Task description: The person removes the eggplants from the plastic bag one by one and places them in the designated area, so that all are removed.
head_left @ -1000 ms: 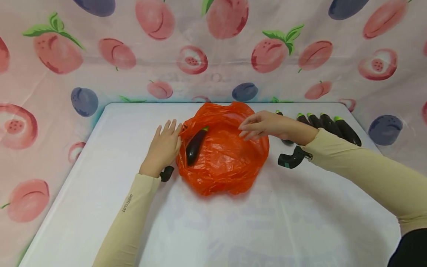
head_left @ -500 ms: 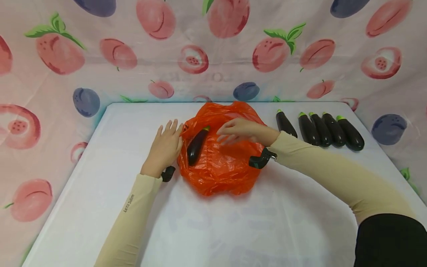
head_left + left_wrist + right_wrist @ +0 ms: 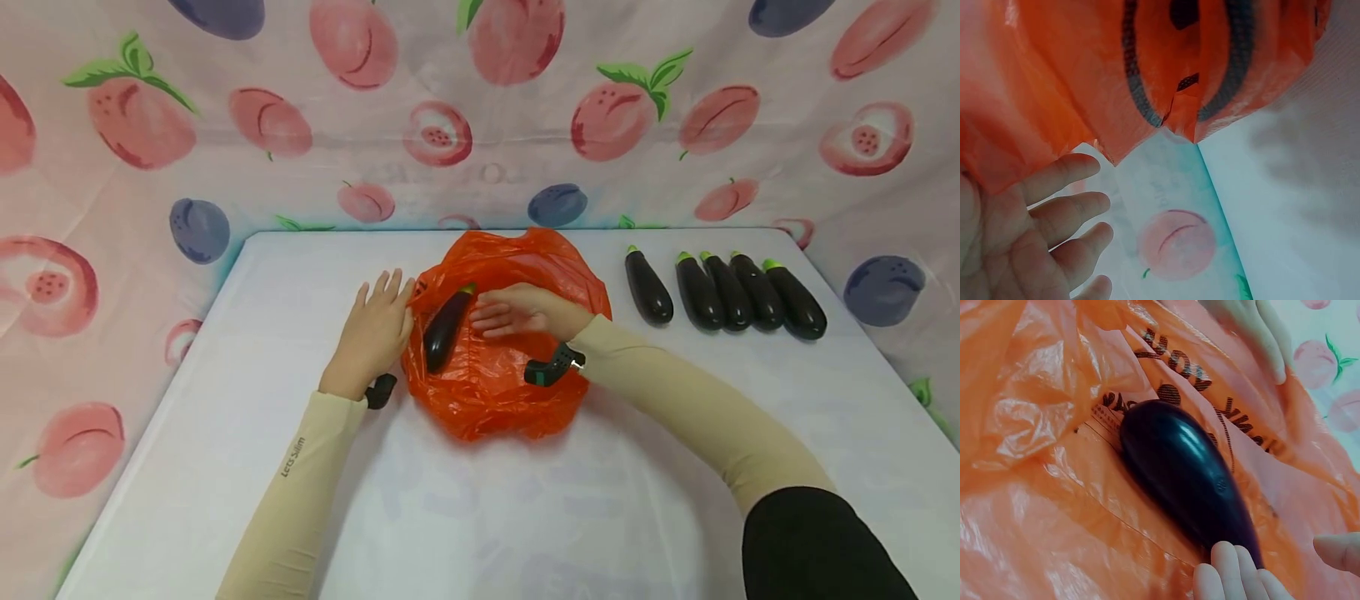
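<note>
An orange-red plastic bag (image 3: 510, 392) lies spread wide on the white table, its rim bunched up all around. Inside, toward its left side, rests a glossy dark eggplant (image 3: 446, 332) with a green stem end. My left hand (image 3: 371, 337) lies along the bag's left edge with straight, spread fingers; in the left wrist view the palm (image 3: 1016, 256) shows nothing held, with the bag against the index finger side. My right hand (image 3: 525, 312) is over the bag's middle, fingers extended toward the eggplant. The right wrist view has its fingertips (image 3: 1225, 569) overlapping the eggplant's narrower end.
To the right of the bag lies a single eggplant (image 3: 648, 286), with several more eggplants (image 3: 738, 292) side by side beyond it. A fruit-print cloth (image 3: 487, 117) hangs behind the table (image 3: 600, 517). Each wrist wears a black camera mount (image 3: 551, 367).
My right hand has moved left and slightly down, from the bag's right rim to beside the eggplant inside. The eggplants on the right are uncovered by the arm. My left hand has stayed put.
</note>
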Action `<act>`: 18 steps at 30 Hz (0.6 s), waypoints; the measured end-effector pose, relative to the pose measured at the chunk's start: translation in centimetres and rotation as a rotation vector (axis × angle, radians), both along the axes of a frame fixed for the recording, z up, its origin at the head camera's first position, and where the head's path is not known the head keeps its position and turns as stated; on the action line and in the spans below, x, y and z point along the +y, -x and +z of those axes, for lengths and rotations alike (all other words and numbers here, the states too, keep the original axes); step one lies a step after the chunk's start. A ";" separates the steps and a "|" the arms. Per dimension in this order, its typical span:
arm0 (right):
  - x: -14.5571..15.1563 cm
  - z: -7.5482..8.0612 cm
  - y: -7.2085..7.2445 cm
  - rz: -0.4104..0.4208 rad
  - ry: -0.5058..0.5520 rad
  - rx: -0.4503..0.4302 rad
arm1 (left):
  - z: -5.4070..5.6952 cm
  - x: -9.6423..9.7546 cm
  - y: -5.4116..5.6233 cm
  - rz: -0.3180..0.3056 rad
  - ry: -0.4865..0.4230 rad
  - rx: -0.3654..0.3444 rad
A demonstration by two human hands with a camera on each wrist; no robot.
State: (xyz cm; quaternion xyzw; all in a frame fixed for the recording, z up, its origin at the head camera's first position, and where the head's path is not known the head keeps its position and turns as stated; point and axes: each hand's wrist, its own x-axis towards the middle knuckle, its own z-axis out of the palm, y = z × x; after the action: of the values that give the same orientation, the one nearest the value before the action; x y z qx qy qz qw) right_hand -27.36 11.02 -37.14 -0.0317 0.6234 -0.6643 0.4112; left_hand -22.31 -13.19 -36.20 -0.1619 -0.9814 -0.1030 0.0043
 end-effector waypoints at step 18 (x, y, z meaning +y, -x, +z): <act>-3.1 -1.3 0.1 -0.213 -0.064 -0.159 | 0.1 0.0 -0.1 0.002 0.002 0.007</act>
State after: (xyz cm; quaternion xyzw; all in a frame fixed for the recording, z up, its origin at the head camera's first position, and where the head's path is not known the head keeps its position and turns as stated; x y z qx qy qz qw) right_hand -27.41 7.90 -38.48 0.1004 0.6098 -0.6842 0.3872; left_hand -22.19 -13.23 -36.06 -0.1611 -0.9817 -0.1018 0.0075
